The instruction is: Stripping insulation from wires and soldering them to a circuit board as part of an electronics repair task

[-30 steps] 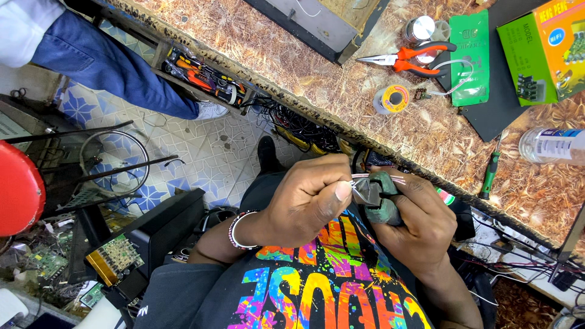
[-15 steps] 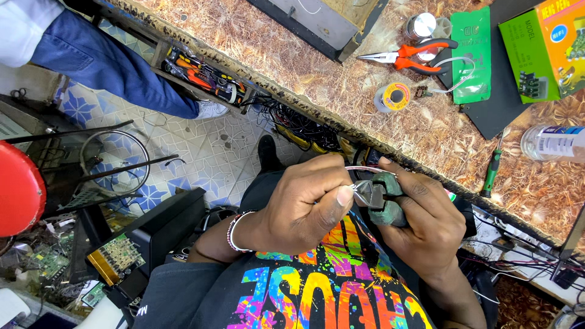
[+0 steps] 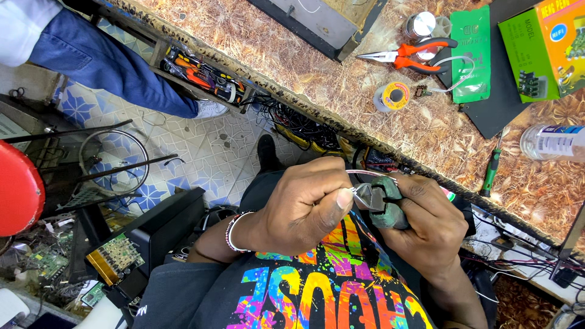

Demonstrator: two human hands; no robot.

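Cutters: small, stiff, light by the look; green grips clenched in my right hand, over my lap, below the table edge.
Wire: thin, limp, easily kinked; my left hand pinches it just beside the blades.
Packages: flat green packet and green-orange box, top right on the table; clear bottle, white label, right edge.

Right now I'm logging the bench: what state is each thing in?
Left hand: pinching a thin wire.
Right hand: gripping green-handled cutters.
Orange pliers: lying closed on the bench.
Solder spool: lying flat.
Green screwdriver: lying untouched.
Clear bottle: on its side.
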